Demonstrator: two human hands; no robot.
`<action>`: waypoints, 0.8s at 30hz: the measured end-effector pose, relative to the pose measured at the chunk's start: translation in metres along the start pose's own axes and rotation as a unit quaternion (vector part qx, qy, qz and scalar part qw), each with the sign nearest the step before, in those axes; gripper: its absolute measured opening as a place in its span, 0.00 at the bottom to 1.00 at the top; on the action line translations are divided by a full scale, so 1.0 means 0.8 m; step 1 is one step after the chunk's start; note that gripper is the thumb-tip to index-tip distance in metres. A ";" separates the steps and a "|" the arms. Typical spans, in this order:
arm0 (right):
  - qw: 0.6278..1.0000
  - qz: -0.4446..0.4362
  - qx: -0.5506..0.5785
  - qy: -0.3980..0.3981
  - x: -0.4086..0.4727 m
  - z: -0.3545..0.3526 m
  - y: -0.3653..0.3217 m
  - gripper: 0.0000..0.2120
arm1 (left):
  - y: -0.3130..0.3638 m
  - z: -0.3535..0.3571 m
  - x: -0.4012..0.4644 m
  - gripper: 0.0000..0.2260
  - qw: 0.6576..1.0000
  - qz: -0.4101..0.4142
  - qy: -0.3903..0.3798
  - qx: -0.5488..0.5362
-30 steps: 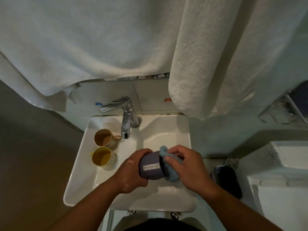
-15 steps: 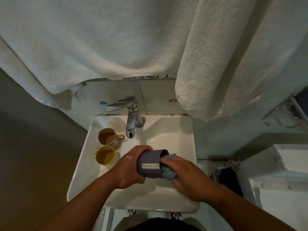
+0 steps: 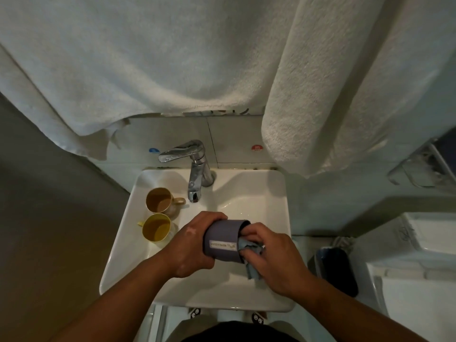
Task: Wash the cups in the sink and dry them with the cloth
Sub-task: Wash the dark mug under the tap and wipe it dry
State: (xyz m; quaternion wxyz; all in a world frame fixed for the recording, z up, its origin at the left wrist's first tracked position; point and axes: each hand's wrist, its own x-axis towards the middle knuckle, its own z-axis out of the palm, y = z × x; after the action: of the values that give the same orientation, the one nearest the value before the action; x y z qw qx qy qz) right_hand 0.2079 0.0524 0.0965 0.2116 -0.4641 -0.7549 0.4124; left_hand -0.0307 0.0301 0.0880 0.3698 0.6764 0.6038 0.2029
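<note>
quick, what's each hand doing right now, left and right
Left hand: grip closed around the purple cup, held on its side over the sink.
Right hand: grip closed on the blue cloth, pushing it into the cup's mouth.

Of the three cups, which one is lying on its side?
The grey cup, held sideways over the sink by the left hand. The beige cup and yellow cup stand upright.
</note>
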 end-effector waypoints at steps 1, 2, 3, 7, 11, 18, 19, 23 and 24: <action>0.999 0.028 0.041 0.015 0.003 -0.001 -0.002 0.12 | 0.001 0.002 0.000 0.41 1.000 0.003 -0.002 0.004; 0.995 0.054 0.075 0.037 0.005 -0.001 -0.005 0.11 | 0.002 0.004 0.000 0.41 1.000 0.006 -0.002 0.007; 0.992 0.076 0.089 0.056 0.008 0.000 -0.009 0.09 | 0.004 0.007 0.000 0.41 1.000 0.008 -0.002 0.007; 0.998 0.033 -0.037 -0.026 0.006 0.001 -0.006 0.09 | 0.007 0.011 -0.001 0.41 1.000 0.011 0.013 -0.007; 0.987 -0.089 -0.068 -0.111 -0.003 -0.021 -0.005 0.21 | 0.008 0.000 -0.003 0.41 0.999 -0.001 0.009 -0.032; 0.961 -0.149 -0.195 -0.130 -0.008 -0.015 -0.008 0.30 | 0.019 -0.008 -0.002 0.41 0.999 0.026 0.020 -0.044; 0.965 -0.131 -0.182 -0.133 -0.007 -0.011 -0.010 0.32 | 0.021 -0.007 -0.002 0.41 0.998 0.038 0.030 -0.038; 0.986 -0.024 0.002 -0.166 0.002 -0.004 -0.016 0.37 | 0.029 0.000 -0.001 0.40 0.994 0.085 0.067 -0.013; 0.982 0.000 0.080 -0.171 0.004 -0.003 -0.018 0.37 | 0.031 0.003 0.000 0.39 0.992 0.096 0.084 -0.007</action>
State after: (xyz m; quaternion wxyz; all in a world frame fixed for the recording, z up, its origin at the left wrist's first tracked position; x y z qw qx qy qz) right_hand 0.2002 0.0532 0.1097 0.1157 -0.3682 -0.7446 0.5446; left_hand -0.0129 0.0298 0.1049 0.3010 0.7092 0.5636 0.2981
